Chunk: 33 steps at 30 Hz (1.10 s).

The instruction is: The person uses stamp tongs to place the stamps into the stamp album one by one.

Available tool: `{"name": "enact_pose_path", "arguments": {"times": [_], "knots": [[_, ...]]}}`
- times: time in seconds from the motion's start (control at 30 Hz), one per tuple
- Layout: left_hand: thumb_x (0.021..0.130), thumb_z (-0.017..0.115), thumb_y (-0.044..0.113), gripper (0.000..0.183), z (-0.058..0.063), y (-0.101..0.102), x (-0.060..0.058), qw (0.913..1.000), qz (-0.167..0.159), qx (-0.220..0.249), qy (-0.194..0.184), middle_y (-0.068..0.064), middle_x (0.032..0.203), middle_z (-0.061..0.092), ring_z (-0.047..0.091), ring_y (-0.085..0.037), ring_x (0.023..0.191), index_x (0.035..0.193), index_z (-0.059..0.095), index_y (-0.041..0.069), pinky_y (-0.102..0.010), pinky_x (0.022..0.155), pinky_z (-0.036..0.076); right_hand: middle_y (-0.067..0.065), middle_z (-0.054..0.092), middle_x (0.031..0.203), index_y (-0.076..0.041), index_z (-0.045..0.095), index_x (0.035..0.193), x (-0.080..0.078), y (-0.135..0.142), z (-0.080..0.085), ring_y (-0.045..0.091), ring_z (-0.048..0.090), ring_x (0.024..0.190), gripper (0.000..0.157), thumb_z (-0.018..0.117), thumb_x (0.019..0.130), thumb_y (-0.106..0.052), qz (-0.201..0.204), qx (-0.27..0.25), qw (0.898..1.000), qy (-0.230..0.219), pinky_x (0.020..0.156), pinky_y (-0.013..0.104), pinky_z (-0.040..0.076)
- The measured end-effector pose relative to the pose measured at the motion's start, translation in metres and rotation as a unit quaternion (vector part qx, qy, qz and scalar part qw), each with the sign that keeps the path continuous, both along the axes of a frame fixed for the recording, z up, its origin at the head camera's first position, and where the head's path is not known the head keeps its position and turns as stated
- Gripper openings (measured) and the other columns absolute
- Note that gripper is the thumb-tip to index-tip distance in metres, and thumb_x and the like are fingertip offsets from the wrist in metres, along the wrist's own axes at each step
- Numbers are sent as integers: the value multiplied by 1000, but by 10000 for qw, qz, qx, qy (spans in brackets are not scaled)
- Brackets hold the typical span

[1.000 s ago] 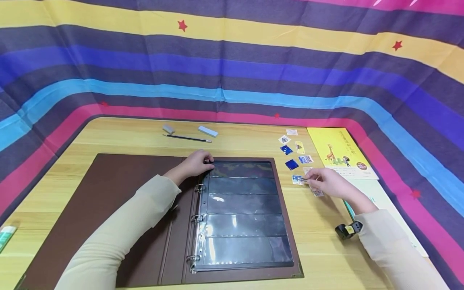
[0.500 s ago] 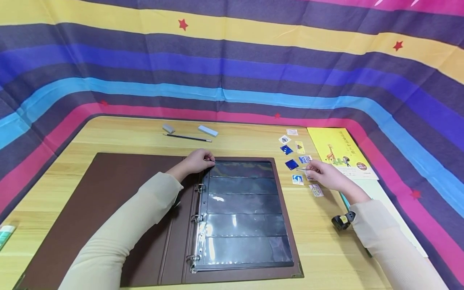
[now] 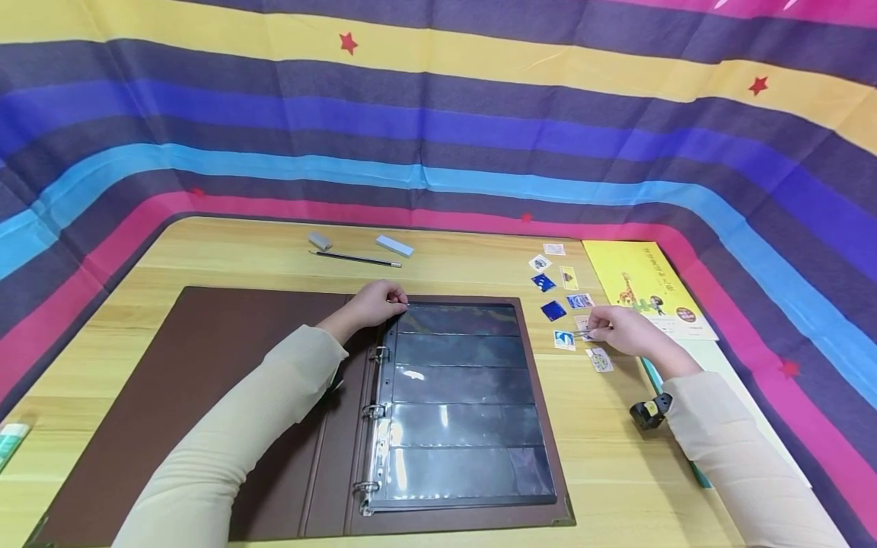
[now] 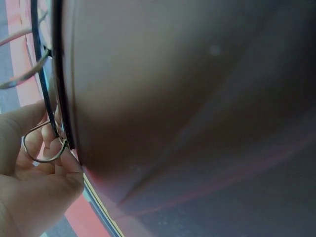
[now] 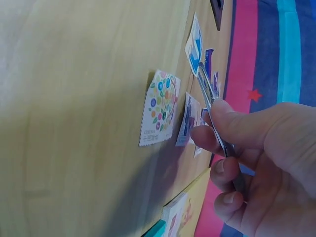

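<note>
My right hand (image 3: pixel 625 332) grips a pair of metal tweezers (image 5: pixel 216 116) between thumb and fingers. In the right wrist view the tips lie right at a blue-and-white stamp (image 5: pixel 195 47). A stamp with a colourful dotted tree (image 5: pixel 160 106) lies nearer the hand, and a purplish stamp (image 5: pixel 187 121) sits beyond it. My left hand (image 3: pixel 373 303) pinches the top inner corner of the black pocket pages (image 3: pixel 462 384) in an open brown ring binder (image 3: pixel 274 365). A metal ring (image 4: pixel 44 159) passes in front of its curled fingers in the left wrist view.
More stamps, including a dark blue one (image 3: pixel 553 310), lie right of the binder. A yellow booklet (image 3: pixel 626 281) lies at the right. A pencil (image 3: pixel 356 259), a grey eraser (image 3: pixel 319 241) and a pale block (image 3: pixel 394 246) lie behind. A glue stick (image 3: pixel 12 441) is at left.
My right hand first moved back with the tweezers, away from the blue-and-white stamp, then came slightly forward to its edge again. That stamp still lies on the table. My left hand stays nearly still.
</note>
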<state>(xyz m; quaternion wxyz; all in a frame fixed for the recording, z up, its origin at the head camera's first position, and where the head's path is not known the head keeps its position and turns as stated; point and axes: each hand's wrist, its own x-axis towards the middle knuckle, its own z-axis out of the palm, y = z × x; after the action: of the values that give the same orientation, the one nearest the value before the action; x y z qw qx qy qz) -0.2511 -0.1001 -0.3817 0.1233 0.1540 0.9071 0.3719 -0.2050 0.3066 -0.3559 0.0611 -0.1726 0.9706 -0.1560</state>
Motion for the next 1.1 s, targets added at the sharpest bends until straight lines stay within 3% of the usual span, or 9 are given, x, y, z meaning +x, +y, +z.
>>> {"name": "enact_pose_path", "arguments": {"times": [0.3,0.57,0.77,0.9,1.1], "knots": [[81,52,13,8,0,0,1,10000,66,48,-34,-5,75,48,43,-16,65,83,55,5,-28,60,37,-1,48,62,-10,53,70,-1,0,0,16,42,58,9,57,75,-4,-136,125,9998,-24,56,32,33],[81,51,14,10,3,1,1,9995,214,138,-202,-5,76,49,44,-16,65,83,55,5,-27,58,37,2,47,64,-7,52,73,-7,-18,19,16,41,57,7,52,80,-5,-9,-501,9987,6,52,30,34],[82,50,13,11,6,1,2,9988,279,184,-355,-5,76,49,44,-16,62,84,55,4,-27,58,38,3,49,68,-6,51,73,-25,-58,37,17,42,63,7,52,80,-6,347,-922,9945,359,59,32,35],[81,50,13,11,7,1,2,9987,288,148,-398,-6,78,50,45,-16,63,84,55,4,-27,59,38,3,48,68,-7,50,71,-40,-94,39,18,42,63,9,54,79,-7,549,-1062,9906,666,59,32,35],[81,52,13,10,5,1,0,9987,230,174,-411,-5,78,50,44,-16,64,84,55,4,-26,59,38,3,52,73,-9,52,74,-58,-145,33,18,46,68,7,53,80,-12,358,-1088,9913,650,63,33,37]]}}
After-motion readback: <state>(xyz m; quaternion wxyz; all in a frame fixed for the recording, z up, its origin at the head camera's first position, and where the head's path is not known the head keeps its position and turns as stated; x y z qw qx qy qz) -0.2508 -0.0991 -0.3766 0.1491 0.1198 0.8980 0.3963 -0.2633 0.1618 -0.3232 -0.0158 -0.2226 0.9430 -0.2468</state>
